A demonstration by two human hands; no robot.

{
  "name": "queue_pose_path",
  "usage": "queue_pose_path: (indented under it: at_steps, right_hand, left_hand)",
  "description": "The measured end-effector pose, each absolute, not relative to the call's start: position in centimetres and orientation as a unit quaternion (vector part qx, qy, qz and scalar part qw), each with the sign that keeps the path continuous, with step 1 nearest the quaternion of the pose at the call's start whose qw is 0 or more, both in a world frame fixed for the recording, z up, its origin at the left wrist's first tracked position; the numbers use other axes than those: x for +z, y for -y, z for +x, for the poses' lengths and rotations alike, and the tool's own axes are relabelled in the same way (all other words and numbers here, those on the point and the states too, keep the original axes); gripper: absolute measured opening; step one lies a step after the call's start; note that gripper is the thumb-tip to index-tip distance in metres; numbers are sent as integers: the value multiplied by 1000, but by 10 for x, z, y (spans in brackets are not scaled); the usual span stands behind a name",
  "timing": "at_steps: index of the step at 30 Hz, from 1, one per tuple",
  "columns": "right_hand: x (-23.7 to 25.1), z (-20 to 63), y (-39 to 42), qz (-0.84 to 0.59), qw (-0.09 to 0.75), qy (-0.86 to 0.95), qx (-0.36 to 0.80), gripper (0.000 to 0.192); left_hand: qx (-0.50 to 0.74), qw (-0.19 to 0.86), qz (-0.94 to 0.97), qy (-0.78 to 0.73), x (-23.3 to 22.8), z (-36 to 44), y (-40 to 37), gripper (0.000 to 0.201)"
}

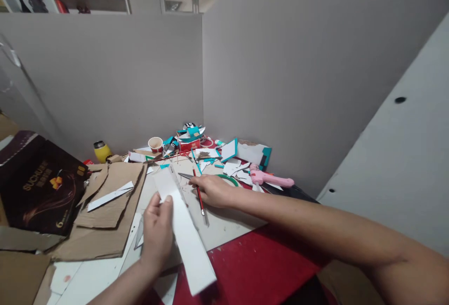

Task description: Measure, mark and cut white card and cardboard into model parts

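On the red desk, amid a litter of paper and card, both of the person's bare hands are at work near the middle. The left hand pinches a long white rectangular strip of card along its left edge, thumb on top and fingers curled beneath; the strip runs slantwise from the scraps further back down toward the near edge, its lower end sticking out over the red surface. The right hand lies just beside the strip's upper part, fingers closed around a thin red pencil whose tip points toward the person, and a grey metal blade juts out to the left from under its fingers. Whether that hand holds the blade or merely rests on it, I cannot tell. Both hands sit over a pale grey cutting sheet spread on the desk.

To the left lie torn sheets of brown corrugated cardboard with a narrow white sliver on top, and beyond them a dark brown printed gift box. A small yellow bottle stands near the grey partition wall. Behind the hands are a white paper cup with a red band, a heap of white and teal card offcuts, and a pink glue gun lying on its side to the right of the right hand.
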State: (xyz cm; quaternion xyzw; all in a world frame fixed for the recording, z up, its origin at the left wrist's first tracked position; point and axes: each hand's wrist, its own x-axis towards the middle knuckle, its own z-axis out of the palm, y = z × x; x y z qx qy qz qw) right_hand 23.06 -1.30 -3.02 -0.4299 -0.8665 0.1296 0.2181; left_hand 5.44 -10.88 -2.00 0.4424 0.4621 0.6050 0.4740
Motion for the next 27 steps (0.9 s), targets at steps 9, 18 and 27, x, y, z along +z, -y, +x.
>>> queue_pose_path:
  at_steps: [9, 18, 27]
  right_hand:
    - [-40, 159, 11, -535, 271, 774, 203, 42]
    - [-47, 122, -7, -576, 283, 652, 404, 32]
    - [-13, 72, -29, -515, 331, 647, 453, 32]
  left_hand:
    - [365, 84, 924, -81, -63, 64, 141, 16]
    - [414, 0, 905, -99, -69, 63, 133, 11]
    - [427, -59, 899, -76, -71, 69, 133, 11]
